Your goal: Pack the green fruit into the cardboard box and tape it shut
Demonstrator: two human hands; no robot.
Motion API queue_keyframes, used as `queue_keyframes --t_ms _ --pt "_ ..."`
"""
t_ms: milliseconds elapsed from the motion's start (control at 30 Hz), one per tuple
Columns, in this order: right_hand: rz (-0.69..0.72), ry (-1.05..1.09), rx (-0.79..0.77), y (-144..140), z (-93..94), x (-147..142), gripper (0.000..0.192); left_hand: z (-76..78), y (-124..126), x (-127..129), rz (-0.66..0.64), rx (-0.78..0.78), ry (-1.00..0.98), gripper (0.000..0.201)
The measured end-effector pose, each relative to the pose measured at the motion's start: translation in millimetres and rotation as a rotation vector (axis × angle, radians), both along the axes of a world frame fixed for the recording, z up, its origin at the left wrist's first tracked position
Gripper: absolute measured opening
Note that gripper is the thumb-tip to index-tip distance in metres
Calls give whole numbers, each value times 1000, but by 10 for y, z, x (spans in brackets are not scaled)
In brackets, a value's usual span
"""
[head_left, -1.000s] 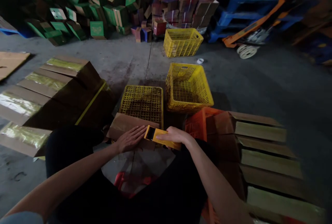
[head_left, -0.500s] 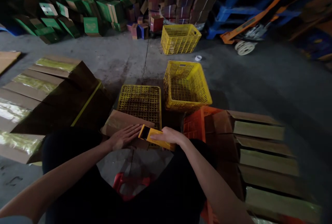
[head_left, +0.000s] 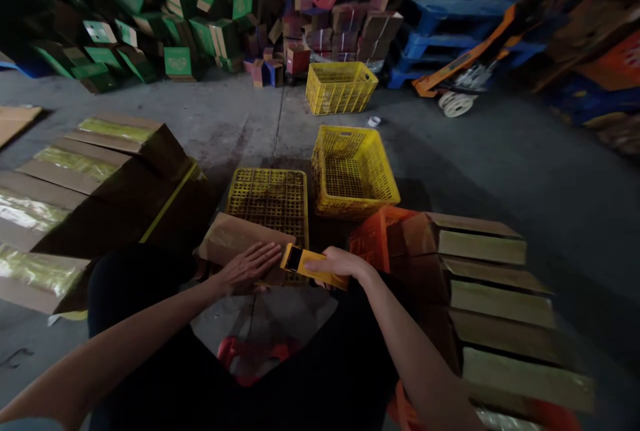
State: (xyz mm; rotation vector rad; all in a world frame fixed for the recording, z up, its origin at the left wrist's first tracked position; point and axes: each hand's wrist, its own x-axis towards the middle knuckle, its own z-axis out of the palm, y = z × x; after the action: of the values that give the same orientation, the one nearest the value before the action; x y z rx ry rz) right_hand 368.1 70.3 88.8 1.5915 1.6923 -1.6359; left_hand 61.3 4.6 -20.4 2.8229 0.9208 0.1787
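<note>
My left hand [head_left: 253,266] lies flat on a narrow brown cardboard box [head_left: 233,234], its fingers stretched out towards the box's right end. The box rests slanted over an upturned yellow crate [head_left: 270,201]. In my right hand [head_left: 343,263] is a long yellow hand tool [head_left: 320,268] with a black section near its left tip; its exact kind I cannot make out. That tip is at the box's right end, close to my left fingertips; whether it touches the box is unclear. The fingers under the tool are mostly hidden.
Taped cardboard boxes [head_left: 75,191] stand at the left; more boxes [head_left: 495,284] fill an orange crate [head_left: 373,241] at the right. Ahead are open yellow crates [head_left: 357,171], a roll of tape [head_left: 374,122], blue pallets [head_left: 450,18] and an orange pallet jack [head_left: 465,58]. A red stool [head_left: 255,354] shows below.
The view has shifted slightly. The tool and my right hand have moved a little right and down in the picture; my left hand has slid slightly right along the box.
</note>
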Motion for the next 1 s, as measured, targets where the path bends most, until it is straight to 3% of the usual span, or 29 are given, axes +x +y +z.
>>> queue_keyframes --t_ms 133,367,533,767,1000 --pt "28 70 -12 14 -81 34 56 -55 -76 159 -4 26 -34 89" --pt "57 79 -48 21 -227 196 57 -144 -41 138 9 129 -12 84" --pt "24 110 -82 -1 -205 306 54 -130 -49 146 12 122 -5 82" --pt "-5 4 -25 -53 -99 235 56 -88 -67 216 30 73 58 86" --pt "-17 127 -69 -64 -223 336 58 -121 -38 203 -10 132 77 87"
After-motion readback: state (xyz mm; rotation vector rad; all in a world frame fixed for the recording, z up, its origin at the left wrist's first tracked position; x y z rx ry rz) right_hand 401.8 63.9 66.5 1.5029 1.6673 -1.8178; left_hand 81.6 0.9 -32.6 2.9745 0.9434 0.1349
